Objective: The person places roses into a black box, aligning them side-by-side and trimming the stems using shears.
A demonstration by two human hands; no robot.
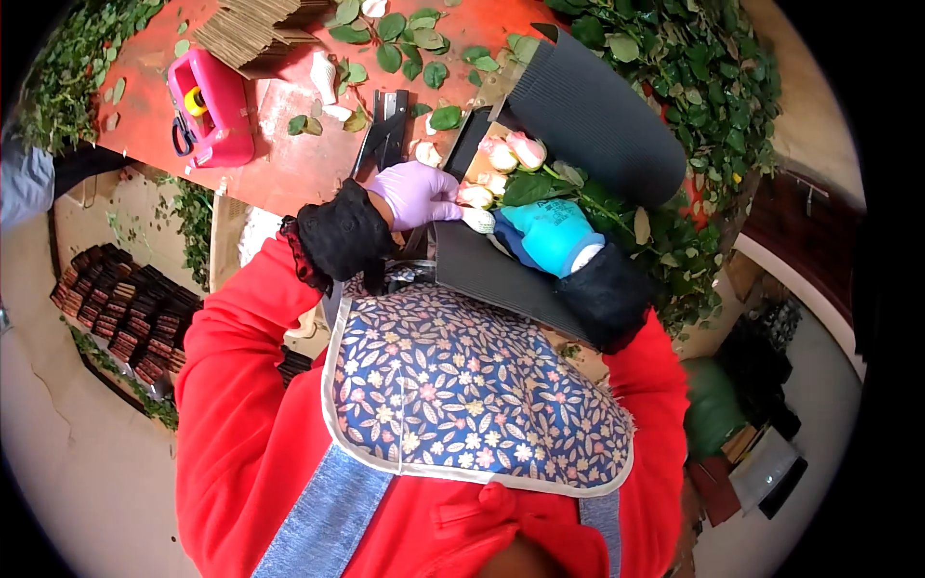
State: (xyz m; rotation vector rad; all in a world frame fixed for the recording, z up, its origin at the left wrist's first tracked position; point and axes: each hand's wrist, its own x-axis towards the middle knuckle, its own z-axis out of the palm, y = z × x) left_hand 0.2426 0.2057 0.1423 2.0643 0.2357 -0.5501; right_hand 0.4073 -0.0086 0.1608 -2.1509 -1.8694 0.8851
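Note:
My left hand (414, 197), in a lavender glove, has its fingers curled against a white-pink rose head (477, 196) and a pale bud (478, 221). My right hand (547, 238), in a turquoise glove, grips the rose stems below the blooms, its fingertips hidden. More pink roses (524, 150) with leaves lie in a dark ribbed wrap or trough (597, 116), whose near flap (501, 289) is under my right forearm. A black metal tool (388, 131) stands just beyond my left hand.
A red worktable (270, 125) holds a pink caddy (226, 125) with scissors, cardboard sleeves (241, 39), loose leaves and petals. Heaped foliage (694, 77) borders it at right. Dark stacked bundles (120, 318) are at lower left. Another person's sleeve (24, 188) shows at the left edge.

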